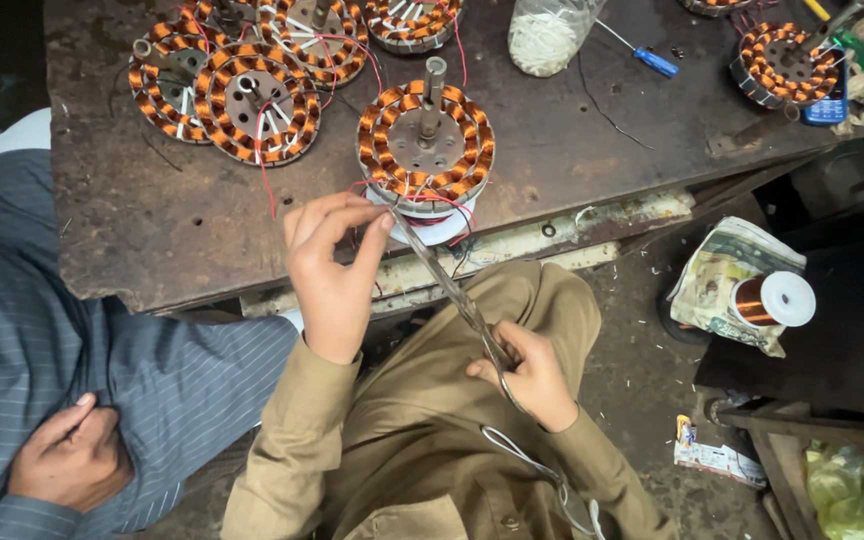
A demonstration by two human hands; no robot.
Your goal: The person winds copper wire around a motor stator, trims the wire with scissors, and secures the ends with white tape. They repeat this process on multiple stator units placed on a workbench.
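Observation:
A round motor stator (pixel 425 150) wound with copper coils stands on the worn metal workbench (pixel 202 230), a steel shaft rising from its middle. My left hand (pixel 332 265) pinches thin red and white wires at the stator's lower front edge. My right hand (pixel 530 372) grips the handles of long metal scissors (pixel 452 290), held low over my lap. The blades run up to the left, their tips at the wires beside my left fingertips.
Several more copper-wound stators (pixel 252 100) lie at the bench's back left, another stator (pixel 787 62) at the back right beside a blue phone (pixel 832 105). A plastic bag (pixel 544 35), a blue screwdriver (pixel 652 60) and a copper wire spool (pixel 772 300) are nearby. Another person's hand (pixel 72 455) rests at left.

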